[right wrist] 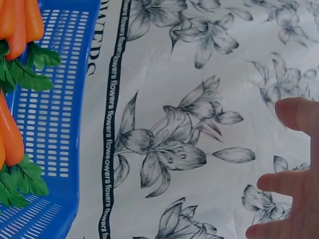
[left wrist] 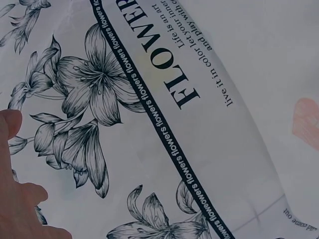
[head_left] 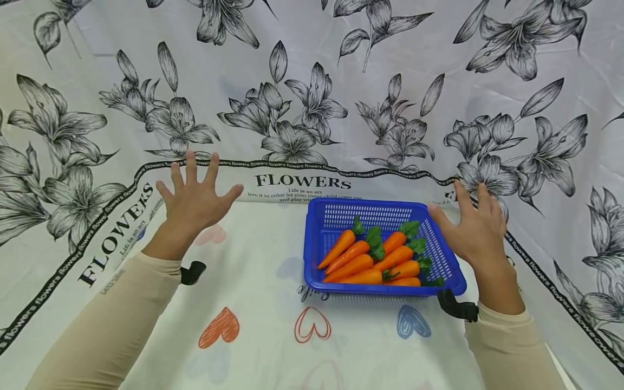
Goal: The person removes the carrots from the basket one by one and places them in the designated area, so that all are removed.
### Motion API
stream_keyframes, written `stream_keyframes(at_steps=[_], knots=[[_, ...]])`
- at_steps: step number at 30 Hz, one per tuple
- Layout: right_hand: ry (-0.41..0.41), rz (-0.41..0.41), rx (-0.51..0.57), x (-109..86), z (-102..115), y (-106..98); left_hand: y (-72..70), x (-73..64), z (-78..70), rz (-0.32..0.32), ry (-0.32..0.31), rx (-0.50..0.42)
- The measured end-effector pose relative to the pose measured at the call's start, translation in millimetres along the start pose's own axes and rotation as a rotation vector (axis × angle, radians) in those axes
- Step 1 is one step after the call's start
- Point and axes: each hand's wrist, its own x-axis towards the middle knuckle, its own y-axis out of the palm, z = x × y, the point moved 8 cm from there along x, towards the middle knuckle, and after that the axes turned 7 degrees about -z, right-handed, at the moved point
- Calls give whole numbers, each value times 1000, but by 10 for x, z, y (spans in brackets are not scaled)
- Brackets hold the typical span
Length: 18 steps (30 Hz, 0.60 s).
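Note:
A blue plastic basket [head_left: 385,290] with slotted walls stands right of centre on the table in the head view. Several orange carrots [head_left: 353,268] with green leafy tops lie inside it. My right hand [head_left: 475,233] is raised beside the basket's right wall, fingers spread and holding nothing. My left hand [head_left: 195,197] is held up over the left part of the table, its fingers spread wide with nothing in them. In the right wrist view the fingers [right wrist: 286,184] show at the right edge, apart from the basket [right wrist: 55,114]. The left wrist view catches only part of the left hand [left wrist: 25,204].
A white cloth [head_left: 263,249] printed with hearts covers the table. Behind and along both sides hangs a white curtain [head_left: 302,54] with black flower drawings and a black lettered band. Black wrist mounts [head_left: 193,272] sit on both beige sleeves [head_left: 117,319].

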Motion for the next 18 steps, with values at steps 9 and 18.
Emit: stream_keyframes(at_steps=[9,18], knots=[[1,-40,49,-90,4,-26,16,-31,-8,-11,13,-1],[-29,-107,117,-209,-6,-68,43,-66,-15,-19,18,5]])
